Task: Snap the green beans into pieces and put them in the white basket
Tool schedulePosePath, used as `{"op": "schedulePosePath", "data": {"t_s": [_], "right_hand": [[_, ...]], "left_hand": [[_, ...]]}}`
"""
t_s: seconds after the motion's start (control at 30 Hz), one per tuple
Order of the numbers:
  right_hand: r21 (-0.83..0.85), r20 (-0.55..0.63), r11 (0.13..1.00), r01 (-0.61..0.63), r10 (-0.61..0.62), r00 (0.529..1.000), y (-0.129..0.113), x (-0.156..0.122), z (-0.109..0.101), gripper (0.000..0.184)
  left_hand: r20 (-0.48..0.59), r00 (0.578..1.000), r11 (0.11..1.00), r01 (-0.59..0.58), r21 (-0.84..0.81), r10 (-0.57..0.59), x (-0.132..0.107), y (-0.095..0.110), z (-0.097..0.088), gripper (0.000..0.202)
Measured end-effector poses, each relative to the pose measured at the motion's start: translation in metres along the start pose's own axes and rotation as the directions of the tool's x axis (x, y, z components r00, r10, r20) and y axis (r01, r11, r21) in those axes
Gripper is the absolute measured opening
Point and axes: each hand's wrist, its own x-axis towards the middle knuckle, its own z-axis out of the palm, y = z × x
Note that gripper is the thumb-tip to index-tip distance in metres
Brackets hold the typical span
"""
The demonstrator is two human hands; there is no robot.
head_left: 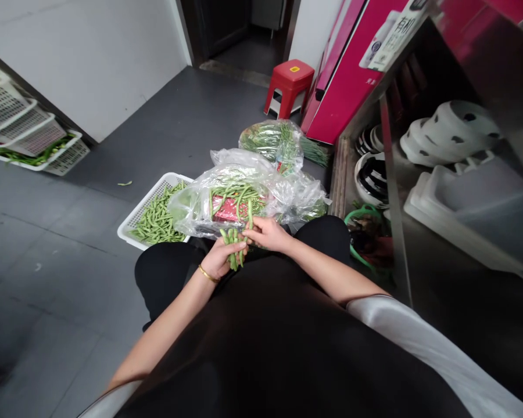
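Note:
My left hand, with a gold bangle on the wrist, is closed around a small bunch of cut green beans over my lap. My right hand pinches a long green bean that runs up into a clear plastic bag of long beans just in front of my knees. The two hands touch at the bunch. A white plastic basket holding several short bean pieces sits on the floor to the left of the bag.
A second bag of greens lies farther back beside a red stool and a pink cabinet. A steel shelf unit with white dishes and trays stands at the right. Stacked white baskets sit at far left on the grey floor.

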Motion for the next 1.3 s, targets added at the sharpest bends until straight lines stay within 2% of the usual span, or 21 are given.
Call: {"op": "schedulePosePath", "data": {"t_s": [0.07, 0.13, 0.2, 0.27, 0.33, 0.43, 0.5, 0.63, 0.7, 0.77, 0.83, 0.9, 0.97, 1.0, 1.03, 1.07, 1.13, 1.17, 1.2, 1.23, 1.3], "right_hand": [[-0.266, -0.081, 0.964, -0.019, -0.003, 0.997, 0.0, 0.005, 0.007, 0.026], [-0.42, -0.071, 0.902, -0.098, 0.075, 0.995, 0.004, 0.009, 0.012, 0.026], [-0.454, 0.003, 0.879, -0.147, 0.166, 0.986, 0.007, 0.01, 0.015, 0.026], [-0.461, 0.095, 0.878, -0.128, 0.193, 0.977, 0.005, 0.008, 0.018, 0.027], [-0.489, 0.174, 0.87, -0.069, 0.174, 0.969, -0.002, 0.004, 0.021, 0.027], [-0.472, 0.33, 0.88, 0.055, 0.118, 0.937, -0.013, 0.0, 0.016, 0.029], [-0.412, 0.333, 0.909, 0.07, 0.079, 0.94, -0.016, 0.003, 0.005, 0.031], [-0.325, 0.177, 0.944, 0.052, 0.007, 0.984, -0.009, 0.015, -0.022, 0.025], [-0.235, 0.247, 0.96, 0.153, -0.093, 0.964, -0.004, 0.02, -0.027, 0.021], [-0.054, 0.341, 0.98, 0.193, -0.164, 0.925, -0.002, 0.019, -0.024, 0.021], [0.216, 0.456, 0.975, 0.055, -0.151, 0.877, -0.001, 0.013, -0.013, 0.02], [0.49, 0.522, 0.844, -0.218, -0.084, 0.849, 0.001, 0.003, 0.002, 0.024], [0.666, 0.499, 0.629, -0.401, 0.024, 0.866, 0.006, -0.005, 0.015, 0.03], [0.7, 0.479, 0.571, -0.429, 0.07, 0.875, 0.01, -0.006, 0.019, 0.032], [0.683, 0.491, 0.58, -0.444, 0.085, 0.867, 0.014, -0.006, 0.021, 0.034], [0.606, 0.538, 0.657, -0.449, 0.077, 0.839, 0.02, -0.002, 0.02, 0.035], [0.267, 0.603, 0.899, -0.348, 0.126, 0.787, 0.031, 0.013, 0.013, 0.031], [0.019, 0.573, 0.967, -0.256, 0.199, 0.795, 0.037, 0.025, 0.007, 0.027], [-0.229, 0.487, 0.957, -0.18, 0.273, 0.83, 0.043, 0.038, 0.001, 0.023], [-0.43, 0.365, 0.89, -0.148, 0.322, 0.874, 0.049, 0.052, -0.005, 0.02], [-0.632, 0.193, 0.756, -0.17, 0.366, 0.91, 0.06, 0.081, -0.015, 0.02]], "left_hand": [[-0.019, 0.998, 0.996, 0.064, -0.068, -0.065, 0.003, -0.002, 0.002, 0.027], [-0.104, 0.992, 0.995, 0.067, -0.07, -0.074, 0.005, -0.002, 0.002, 0.028], [-0.225, 0.974, 1.0, -0.013, -0.015, 0.009, 0.008, 0.0, 0.0, 0.027], [-0.305, 0.943, 0.991, -0.12, 0.052, 0.13, 0.011, 0.003, -0.004, 0.027], [-0.325, 0.918, 0.973, -0.196, 0.119, 0.225, 0.013, 0.005, -0.008, 0.026], [-0.303, 0.915, 0.957, -0.215, 0.193, 0.266, 0.015, 0.005, -0.013, 0.023], [-0.265, 0.936, 0.964, -0.186, 0.191, 0.234, 0.014, 0.004, -0.016, 0.024], [-0.13, 0.978, 0.97, -0.132, 0.203, 0.161, 0.012, 0.006, -0.023, 0.027], [-0.078, 0.987, 0.963, -0.119, 0.241, 0.142, 0.01, 0.008, -0.026, 0.028], [-0.008, 0.994, 0.953, -0.105, 0.285, 0.112, 0.006, 0.011, -0.026, 0.026], [0.096, 0.993, 0.927, -0.099, 0.363, 0.069, 0.002, 0.014, -0.025, 0.024], [0.154, 0.986, 0.888, -0.123, 0.444, 0.059, 0.0, 0.017, -0.022, 0.022], [0.092, 0.988, 0.882, -0.149, 0.447, 0.121, 0.001, 0.017, -0.021, 0.021], [0.02, 0.986, 0.902, -0.159, 0.401, 0.165, 0.003, 0.016, -0.022, 0.022], [-0.055, 0.98, 0.931, -0.162, 0.327, 0.19, 0.007, 0.015, -0.024, 0.024], [-0.117, 0.976, 0.96, -0.155, 0.233, 0.186, 0.01, 0.013, -0.027, 0.027], [-0.19, 0.975, 0.993, -0.108, 0.037, 0.113, 0.019, 0.01, -0.035, 0.033], [-0.197, 0.978, 0.997, -0.073, -0.036, 0.065, 0.022, 0.009, -0.039, 0.033], [-0.197, 0.98, 0.995, -0.046, -0.089, 0.027, 0.026, 0.007, -0.042, 0.032], [-0.195, 0.981, 0.991, -0.028, -0.131, 0.002, 0.028, 0.006, -0.044, 0.03], [-0.184, 0.983, 0.98, -0.016, -0.2, -0.021, 0.032, 0.004, -0.046, 0.027]]}}
